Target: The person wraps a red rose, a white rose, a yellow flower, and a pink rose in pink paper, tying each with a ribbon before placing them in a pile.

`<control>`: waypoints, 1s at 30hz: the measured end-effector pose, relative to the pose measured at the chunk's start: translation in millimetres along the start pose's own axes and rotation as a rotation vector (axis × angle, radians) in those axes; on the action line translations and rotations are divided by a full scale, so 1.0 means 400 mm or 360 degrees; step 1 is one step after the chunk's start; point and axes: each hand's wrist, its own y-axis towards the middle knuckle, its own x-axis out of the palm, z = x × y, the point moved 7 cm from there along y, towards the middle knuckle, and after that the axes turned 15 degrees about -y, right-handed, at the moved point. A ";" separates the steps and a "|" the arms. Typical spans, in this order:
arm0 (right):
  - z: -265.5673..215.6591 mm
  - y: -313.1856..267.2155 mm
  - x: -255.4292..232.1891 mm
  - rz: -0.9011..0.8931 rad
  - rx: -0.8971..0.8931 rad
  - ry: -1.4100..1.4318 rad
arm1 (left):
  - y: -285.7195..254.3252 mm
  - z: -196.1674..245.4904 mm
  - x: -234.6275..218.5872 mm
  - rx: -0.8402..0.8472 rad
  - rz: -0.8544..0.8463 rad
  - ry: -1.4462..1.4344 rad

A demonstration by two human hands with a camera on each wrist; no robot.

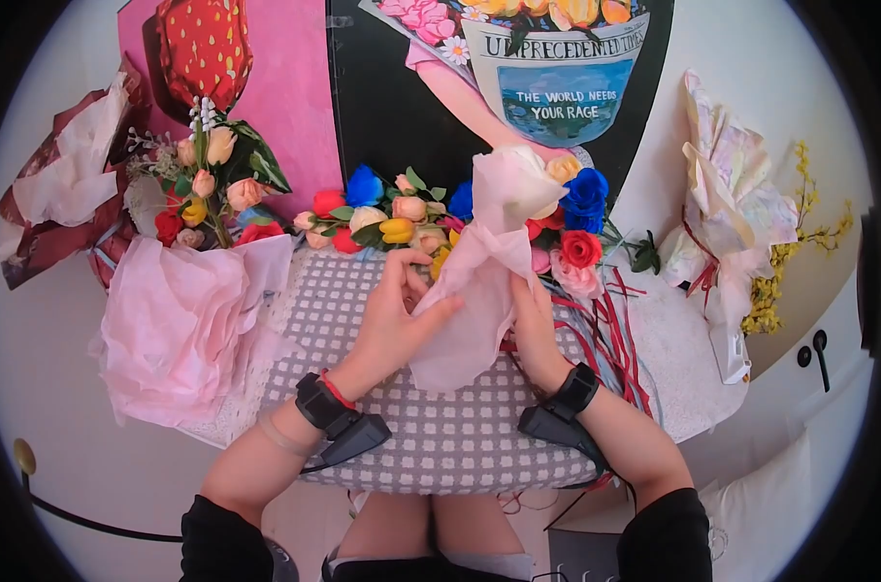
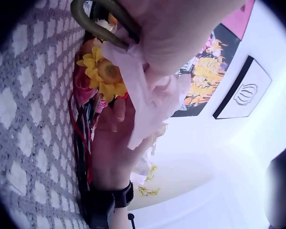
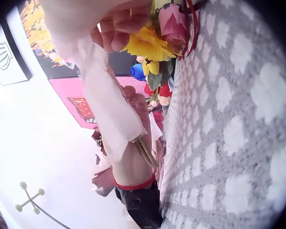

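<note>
A white rose [image 1: 523, 179] stands upright over the table, wrapped in pale pink tissue paper [image 1: 470, 310]. My left hand [image 1: 392, 315] grips the wrap from the left, thumb across its front and fingers curled. On the other side my right hand [image 1: 540, 335] holds the paper's edge, its fingers partly hidden behind it. The left wrist view shows a bent green stem [image 2: 97, 26] beside my left palm and the tissue [image 2: 140, 88] between both hands. In the right wrist view a looped stem end [image 3: 147, 152] pokes out by my left hand [image 3: 131, 164].
Artificial flowers [image 1: 397, 230] line the back of the checked cloth [image 1: 411, 436]. A stack of pink tissue [image 1: 174, 330] lies left, below a bouquet [image 1: 222, 184]. Red and grey ribbons [image 1: 610, 339] trail at right, near a wrapped bundle [image 1: 727, 213] and yellow sprigs [image 1: 775, 276].
</note>
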 end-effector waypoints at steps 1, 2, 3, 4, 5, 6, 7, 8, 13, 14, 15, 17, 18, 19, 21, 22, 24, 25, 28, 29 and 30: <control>0.008 -0.003 -0.008 0.0021 0.0082 -0.0011 | 0.001 -0.001 -0.005 -0.0057 0.0022 0.0005; 0.015 -0.007 -0.011 0.0041 0.0164 -0.0022 | 0.003 -0.004 -0.011 -0.0114 0.0046 0.0010; 0.009 -0.008 -0.008 0.0038 0.0169 -0.0019 | 0.005 -0.004 -0.016 -0.0119 0.0049 0.0013; 0.002 -0.010 -0.009 0.0079 0.0194 0.0016 | 0.005 -0.021 -0.019 -0.0271 0.0030 -0.0141; 0.001 -0.011 -0.011 0.0121 0.0220 0.0052 | 0.005 -0.038 -0.020 -0.0422 0.0009 -0.0296; 0.008 -0.010 -0.010 0.0120 0.0223 0.0055 | 0.008 -0.043 -0.024 -0.0426 0.0011 -0.0294; 0.016 -0.008 -0.010 0.0119 0.0187 0.0124 | 0.010 -0.055 -0.020 -0.0481 -0.0048 -0.0352; 0.017 -0.007 -0.010 0.0117 0.0151 0.0193 | 0.010 -0.064 -0.015 -0.0535 -0.0108 -0.0411; 0.015 -0.016 -0.005 -0.0027 0.0277 0.0147 | 0.013 -0.035 -0.011 -0.0500 -0.0154 -0.0530; 0.023 -0.017 0.002 -0.0121 0.0284 0.0166 | 0.011 -0.037 -0.013 -0.0596 -0.0114 -0.0694; 0.031 -0.015 0.005 -0.0120 0.0284 0.0167 | 0.013 -0.036 -0.018 -0.0597 -0.0115 -0.0693; 0.030 -0.008 0.016 -0.0152 0.0167 0.0317 | 0.004 -0.053 -0.011 -0.0830 -0.0106 -0.1165; 0.032 -0.007 0.015 -0.0150 0.0167 0.0318 | 0.002 -0.059 -0.010 -0.0831 -0.0107 -0.1164; 0.031 -0.007 0.016 -0.0185 0.0155 0.0343 | 0.007 -0.056 -0.016 -0.0670 -0.0113 -0.0945; 0.030 -0.006 0.016 -0.0212 0.0145 0.0369 | 0.013 -0.045 -0.014 -0.0514 -0.0124 -0.0727; 0.031 -0.006 0.013 -0.0198 0.0132 0.0273 | 0.014 -0.040 -0.016 -0.0509 -0.0074 -0.0661; 0.034 -0.006 0.012 -0.0183 0.0118 0.0179 | 0.015 -0.025 -0.018 -0.0505 -0.0025 -0.0592; 0.038 -0.005 0.013 -0.0168 0.0123 0.0168 | 0.016 -0.015 -0.018 -0.0499 -0.0043 -0.0425; 0.047 -0.010 0.030 -0.0218 0.0247 0.0290 | 0.016 -0.013 -0.022 -0.0392 -0.0106 -0.0191; 0.054 -0.015 0.041 -0.0285 0.0367 0.0421 | 0.017 -0.005 -0.019 -0.0292 -0.0148 -0.0126; 0.047 -0.017 0.042 -0.0285 0.0367 0.0420 | 0.015 -0.001 -0.019 -0.0291 -0.0148 -0.0128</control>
